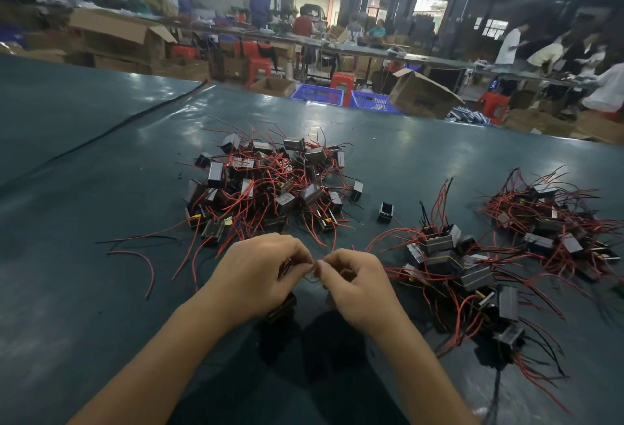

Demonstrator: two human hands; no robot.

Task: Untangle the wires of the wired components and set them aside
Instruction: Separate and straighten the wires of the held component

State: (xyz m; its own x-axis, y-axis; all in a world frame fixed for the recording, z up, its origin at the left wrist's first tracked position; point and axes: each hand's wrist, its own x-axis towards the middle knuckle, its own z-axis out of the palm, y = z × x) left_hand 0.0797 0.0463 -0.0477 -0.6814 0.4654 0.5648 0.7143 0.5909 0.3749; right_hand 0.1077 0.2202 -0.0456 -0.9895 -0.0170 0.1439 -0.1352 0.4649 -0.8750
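Thumbs and forefingers meet: left hand and right hand pinch one thin wire, its black component hanging under the left palm. Untangling looks under way. Once freed, it likely belongs on the sorted heap at right, away from the tangled pile.

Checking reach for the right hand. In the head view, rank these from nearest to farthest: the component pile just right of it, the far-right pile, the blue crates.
1. Near pile: just right of the right hand.
2. Far-right pile: farther out to the right.
3. Blue crates: past the far edge of the table.
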